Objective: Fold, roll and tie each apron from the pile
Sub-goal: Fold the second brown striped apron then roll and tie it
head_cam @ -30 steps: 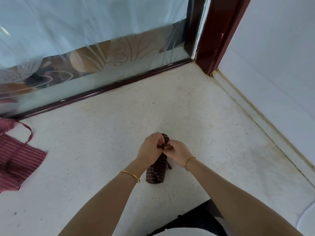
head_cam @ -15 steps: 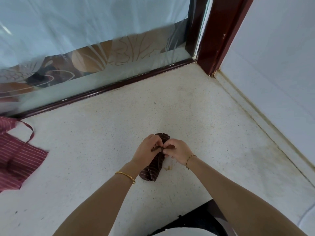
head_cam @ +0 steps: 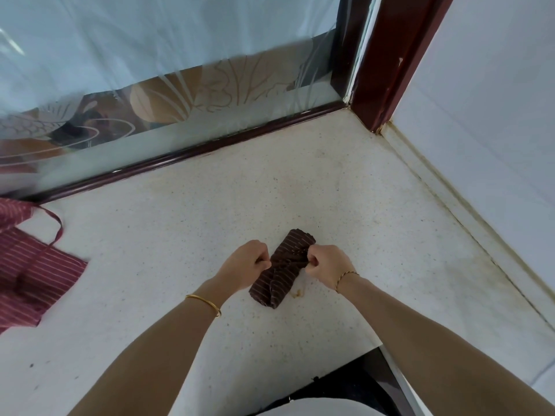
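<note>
Head view: a dark striped roll (head_cam: 282,270) lies on the speckled worktop (head_cam: 180,235), near the middle, tilted with its far end to the right. The left hand (head_cam: 244,264) and right hand (head_cam: 326,264) sit on either side of it, each fist curled round a tie end at the roll's middle. A red striped apron (head_cam: 33,271) lies at the far left edge.

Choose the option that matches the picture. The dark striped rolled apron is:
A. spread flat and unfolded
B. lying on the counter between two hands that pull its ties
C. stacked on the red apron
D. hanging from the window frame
B: the rolled apron lies on the counter, with the left hand and right hand gripping its ties on either side.
</note>
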`<state>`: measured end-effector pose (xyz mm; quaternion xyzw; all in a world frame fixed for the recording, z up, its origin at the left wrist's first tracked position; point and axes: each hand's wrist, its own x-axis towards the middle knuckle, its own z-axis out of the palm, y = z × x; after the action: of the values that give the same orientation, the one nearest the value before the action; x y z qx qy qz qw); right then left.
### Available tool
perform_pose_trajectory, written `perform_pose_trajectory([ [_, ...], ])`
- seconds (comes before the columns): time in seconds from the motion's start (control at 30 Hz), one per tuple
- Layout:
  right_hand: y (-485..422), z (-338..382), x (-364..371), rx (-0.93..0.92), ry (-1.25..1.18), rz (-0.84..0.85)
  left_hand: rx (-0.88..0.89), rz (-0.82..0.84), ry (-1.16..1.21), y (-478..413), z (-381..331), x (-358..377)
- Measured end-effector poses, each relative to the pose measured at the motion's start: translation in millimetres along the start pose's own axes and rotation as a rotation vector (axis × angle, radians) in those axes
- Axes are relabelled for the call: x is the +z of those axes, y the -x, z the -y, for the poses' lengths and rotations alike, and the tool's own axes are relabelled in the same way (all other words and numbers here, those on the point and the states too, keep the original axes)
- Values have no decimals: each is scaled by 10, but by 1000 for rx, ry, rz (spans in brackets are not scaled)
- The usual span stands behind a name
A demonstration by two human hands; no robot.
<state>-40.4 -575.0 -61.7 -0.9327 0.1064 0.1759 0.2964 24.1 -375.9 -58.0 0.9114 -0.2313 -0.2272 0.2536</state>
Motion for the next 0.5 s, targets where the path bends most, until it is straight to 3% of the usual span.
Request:
perform_pose_trajectory([
  [0.27,-14,-10,31,32,16,-8,-22,24,-9,28,46,16],
  [0.37,-3,-31,12,60,-125,16,-66,62,-16,4,21,-8],
  [0.5,63,78,-191,-27,-191,-54,-131,144,138,-60,-83,-226],
])
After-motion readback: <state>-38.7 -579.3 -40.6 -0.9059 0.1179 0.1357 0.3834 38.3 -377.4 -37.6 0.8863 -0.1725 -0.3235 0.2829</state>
